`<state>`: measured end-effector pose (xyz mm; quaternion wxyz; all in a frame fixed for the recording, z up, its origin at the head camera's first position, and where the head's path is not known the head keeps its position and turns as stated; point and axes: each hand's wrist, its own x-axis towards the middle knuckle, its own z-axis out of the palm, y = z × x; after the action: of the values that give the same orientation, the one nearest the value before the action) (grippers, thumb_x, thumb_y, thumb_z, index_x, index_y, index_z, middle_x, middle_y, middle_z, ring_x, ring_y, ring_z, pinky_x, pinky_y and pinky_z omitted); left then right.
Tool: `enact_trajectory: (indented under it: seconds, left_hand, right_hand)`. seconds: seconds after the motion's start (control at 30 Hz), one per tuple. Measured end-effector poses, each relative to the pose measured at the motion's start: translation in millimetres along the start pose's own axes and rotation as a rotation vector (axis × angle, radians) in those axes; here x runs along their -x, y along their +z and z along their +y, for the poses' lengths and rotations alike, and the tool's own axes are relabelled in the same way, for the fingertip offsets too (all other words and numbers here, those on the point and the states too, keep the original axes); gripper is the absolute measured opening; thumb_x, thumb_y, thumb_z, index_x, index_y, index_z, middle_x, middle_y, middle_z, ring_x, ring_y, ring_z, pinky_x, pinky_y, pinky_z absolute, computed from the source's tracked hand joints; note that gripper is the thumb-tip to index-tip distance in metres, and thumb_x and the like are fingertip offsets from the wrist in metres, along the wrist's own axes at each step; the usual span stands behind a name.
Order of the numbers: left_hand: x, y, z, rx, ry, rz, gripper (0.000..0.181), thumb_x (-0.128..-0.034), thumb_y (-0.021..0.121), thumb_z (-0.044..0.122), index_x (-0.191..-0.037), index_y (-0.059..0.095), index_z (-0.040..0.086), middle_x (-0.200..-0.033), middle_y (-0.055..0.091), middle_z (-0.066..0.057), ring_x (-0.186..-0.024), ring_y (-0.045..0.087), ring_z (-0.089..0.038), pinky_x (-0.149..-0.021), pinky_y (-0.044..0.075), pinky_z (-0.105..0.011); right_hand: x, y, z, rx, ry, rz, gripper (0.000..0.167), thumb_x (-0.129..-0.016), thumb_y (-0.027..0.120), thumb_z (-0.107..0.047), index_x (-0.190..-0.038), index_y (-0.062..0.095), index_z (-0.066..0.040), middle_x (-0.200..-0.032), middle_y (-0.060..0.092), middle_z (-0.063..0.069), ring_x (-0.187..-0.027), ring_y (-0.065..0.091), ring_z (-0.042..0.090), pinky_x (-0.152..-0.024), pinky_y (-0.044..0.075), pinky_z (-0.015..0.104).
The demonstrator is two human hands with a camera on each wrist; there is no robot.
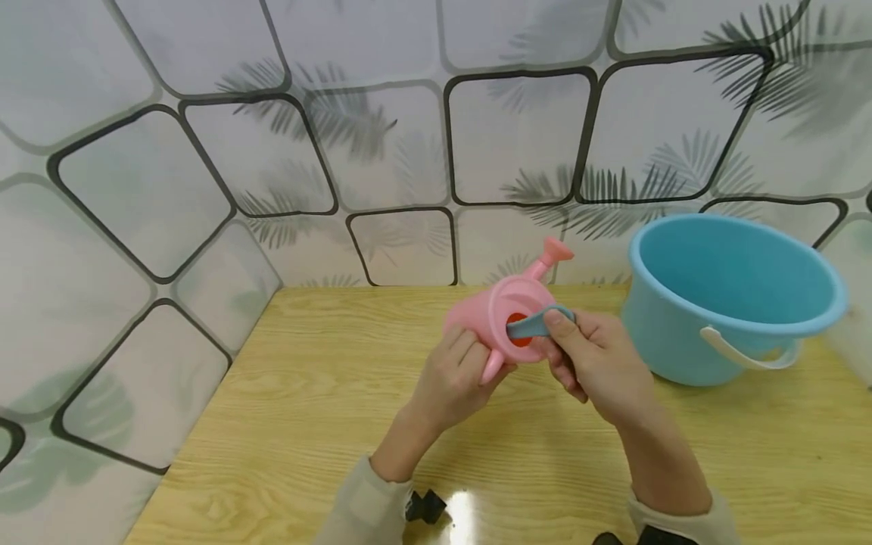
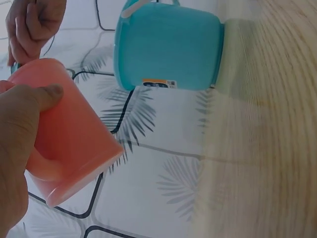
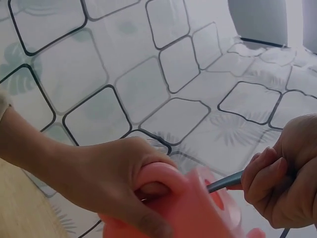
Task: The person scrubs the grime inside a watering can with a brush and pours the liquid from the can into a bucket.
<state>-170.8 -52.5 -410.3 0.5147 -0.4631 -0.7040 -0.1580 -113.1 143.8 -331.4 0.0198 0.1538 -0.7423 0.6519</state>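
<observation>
A pink watering can [image 1: 477, 312] is held tilted above the table, its opening facing the right hand and its spout pointing up and away. The left hand [image 1: 453, 378] grips its handle, with fingers curled through it, as the right wrist view shows [image 3: 114, 183]. Between thumb and fingers, the right hand [image 1: 602, 367] pinches a blue-grey tool [image 1: 534, 324], whose far end reaches into the can's opening. Something red-orange [image 1: 519, 333] shows inside the opening. In the left wrist view the can [image 2: 74, 129] hides most of the tool.
A large light-blue bucket [image 1: 688, 325] with a white handle stands at the right of the wooden table [image 1: 327, 424]. Behind and to the left is a wall covering [image 1: 402, 151] with a black-outlined pattern and leaf prints.
</observation>
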Motion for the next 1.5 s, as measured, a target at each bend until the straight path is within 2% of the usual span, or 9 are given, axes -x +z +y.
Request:
enact_trajectory:
  seconds: [0.13, 0.33, 0.5, 0.73, 0.87, 1.0, 1.2, 1.4, 1.5]
  left_hand:
    - [-0.1, -0.2, -0.1, 0.004, -0.005, 0.001, 0.029, -0.095, 0.069, 0.025, -0.081, 0.051, 0.006, -0.07, 0.049, -0.002, -0.066, 0.045, -0.017, -0.063, 0.04, -0.024]
    - [0.8, 0.3, 3.0, 0.023, -0.004, 0.008, 0.028, -0.0943, 0.069, 0.024, -0.081, 0.052, 0.006, -0.07, 0.048, -0.002, -0.067, 0.045, -0.017, -0.064, 0.04, -0.023]
    - [2.6, 0.2, 2.6, 0.017, -0.03, 0.005, 0.028, -0.0974, 0.065, 0.024, -0.082, 0.052, 0.006, -0.07, 0.049, -0.003, -0.068, 0.045, -0.018, -0.064, 0.041, -0.024]
    - [1.0, 4.6, 8.8, 0.031, -0.024, 0.033, 0.028, -0.0953, 0.067, 0.024, -0.08, 0.051, 0.008, -0.069, 0.047, -0.001, -0.067, 0.046, -0.018, -0.064, 0.041, -0.023]
    - [2.7, 5.1, 7.5, 0.031, -0.04, 0.001, 0.03, -0.0882, 0.077, 0.022, -0.082, 0.053, 0.006, -0.07, 0.049, -0.002, -0.069, 0.046, -0.018, -0.065, 0.041, -0.023]
    - [3.1, 5.8, 7.9, 0.035, -0.044, -0.002, 0.037, -0.0773, 0.086, 0.021, -0.082, 0.052, 0.007, -0.07, 0.05, -0.002, -0.069, 0.046, -0.017, -0.065, 0.041, -0.023]
    - [0.4, 5.4, 9.7, 0.034, -0.028, 0.028, 0.032, -0.0847, 0.08, 0.022, -0.08, 0.052, 0.007, -0.07, 0.049, -0.002, -0.068, 0.046, -0.018, -0.065, 0.042, -0.023]
    - [-0.8, 5.9, 9.9, 0.028, -0.041, 0.009, 0.04, -0.0746, 0.088, 0.022, -0.082, 0.052, 0.007, -0.071, 0.05, -0.002, -0.069, 0.047, -0.017, -0.065, 0.042, -0.022]
    - [-1.9, 6.3, 10.3, 0.031, -0.03, 0.019, 0.038, -0.0762, 0.087, 0.022, -0.081, 0.052, 0.008, -0.071, 0.05, -0.001, -0.068, 0.047, -0.017, -0.065, 0.042, -0.022]
  right_hand:
    - [3.3, -5, -2, -0.043, -0.009, 0.027, 0.047, -0.107, 0.045, -0.028, -0.075, 0.05, 0.006, -0.051, 0.043, 0.004, -0.039, 0.036, 0.016, -0.032, 0.027, 0.03]
    - [-1.2, 2, 1, -0.042, 0.02, -0.015, 0.047, -0.107, 0.045, -0.028, -0.074, 0.051, 0.005, -0.051, 0.044, 0.002, -0.04, 0.037, 0.014, -0.033, 0.029, 0.028]
    - [3.3, -5, -1, -0.087, 0.005, 0.051, 0.046, -0.106, 0.047, -0.029, -0.073, 0.051, 0.002, -0.051, 0.043, 0.004, -0.039, 0.036, 0.016, -0.032, 0.026, 0.03]
    - [-2.3, 2, 3, -0.068, -0.01, -0.002, 0.046, -0.106, 0.047, -0.025, -0.07, 0.05, 0.003, -0.049, 0.043, 0.003, -0.038, 0.035, 0.015, -0.031, 0.025, 0.029]
    - [0.6, -5, 1, -0.08, 0.032, 0.029, 0.046, -0.106, 0.048, -0.03, -0.071, 0.052, 0.0, -0.05, 0.043, 0.002, -0.038, 0.036, 0.014, -0.031, 0.024, 0.031]
    - [1.2, -4, 2, -0.111, 0.017, 0.024, 0.044, -0.106, 0.048, -0.027, -0.071, 0.053, 0.001, -0.051, 0.044, 0.002, -0.038, 0.035, 0.015, -0.031, 0.021, 0.032]
    - [-1.7, 2, 1, -0.054, 0.008, -0.006, 0.046, -0.106, 0.047, -0.025, -0.071, 0.051, 0.004, -0.049, 0.043, 0.002, -0.038, 0.036, 0.014, -0.031, 0.025, 0.029]
    - [2.0, -4, -3, -0.096, -0.003, 0.016, 0.044, -0.106, 0.048, -0.025, -0.071, 0.052, 0.001, -0.05, 0.043, 0.003, -0.037, 0.034, 0.017, -0.031, 0.019, 0.034]
    - [0.1, -2, -2, -0.056, -0.003, -0.015, 0.045, -0.106, 0.047, -0.026, -0.07, 0.051, 0.002, -0.049, 0.042, 0.004, -0.038, 0.034, 0.017, -0.031, 0.022, 0.034]
